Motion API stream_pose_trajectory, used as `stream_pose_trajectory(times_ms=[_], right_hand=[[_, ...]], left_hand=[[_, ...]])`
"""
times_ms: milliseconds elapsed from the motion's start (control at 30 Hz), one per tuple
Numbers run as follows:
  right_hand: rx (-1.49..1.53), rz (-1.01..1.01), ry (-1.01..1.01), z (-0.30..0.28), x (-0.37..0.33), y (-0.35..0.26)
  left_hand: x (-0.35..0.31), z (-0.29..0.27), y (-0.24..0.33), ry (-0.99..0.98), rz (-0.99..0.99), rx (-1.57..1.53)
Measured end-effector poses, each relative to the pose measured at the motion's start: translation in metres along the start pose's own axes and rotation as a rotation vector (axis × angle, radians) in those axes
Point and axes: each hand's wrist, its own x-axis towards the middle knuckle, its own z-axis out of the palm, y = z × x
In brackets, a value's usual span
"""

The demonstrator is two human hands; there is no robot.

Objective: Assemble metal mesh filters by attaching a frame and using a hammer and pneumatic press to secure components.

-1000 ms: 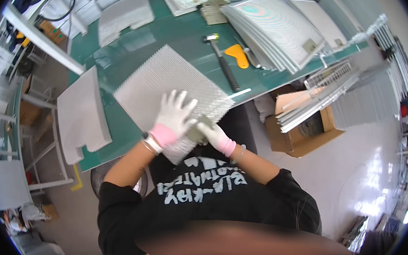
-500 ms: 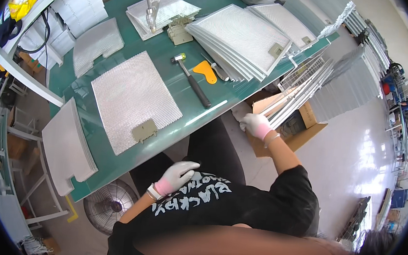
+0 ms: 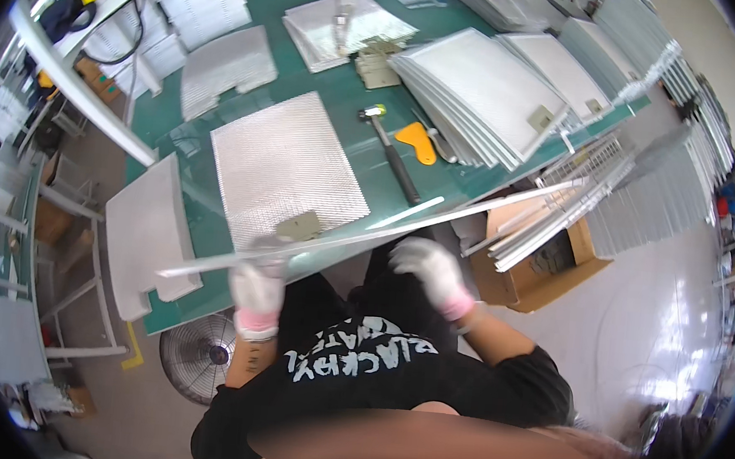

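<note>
A long, thin white metal strip [image 3: 474,211] slants across the table's near edge. My left hand [image 3: 257,294], in a white glove with a pink cuff, is closed on it towards its left end; motion smears the fingers. Just below the strip's middle, my right hand [image 3: 428,270], gloved alike, hovers with curved fingers apart and holds nothing. Beyond the strip a silvery mesh panel [image 3: 290,162] lies flat, with a small olive plate [image 3: 301,224] at its near edge. To the panel's right are a hammer [image 3: 399,171] and a yellow scraper [image 3: 418,142].
An open cardboard box [image 3: 587,271] with more strips stands right of the table [image 3: 349,136]. Stacked framed mesh panels [image 3: 485,82] fill the table's far right. White sheets [image 3: 148,237] overhang the left edge. A floor fan [image 3: 199,356] stands below it.
The strip has come from the box area and now spans the table's front edge. My left hand has risen to it; my right hand has moved left, away from the box. The view has shifted.
</note>
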Motion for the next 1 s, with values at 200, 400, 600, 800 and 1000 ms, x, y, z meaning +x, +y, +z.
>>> stream_pose_trajectory(times_ms=[200,400,600,800,1000], right_hand=[[1.164,0.035,0.817,-0.162,-0.008,0.007],[1.106,-0.385,0.673,-0.179,0.056,-0.084],[1.243,0.036,0.441,-0.029,0.175,-0.050],[0.956,0.328,0.069,0.022,0.166,0.007],[0.235,0.392,-0.248,0.048,0.084,-0.019]], left_hand=[[-0.017,-0.100,0.088,0.239,0.430,-0.531],[-0.042,-0.066,0.050,0.213,-0.069,0.110],[-0.061,-0.017,-0.006,0.120,-0.199,0.064],[-0.077,0.023,0.010,0.306,0.326,1.032],[-0.078,0.065,-0.065,-0.019,-0.715,-0.792]])
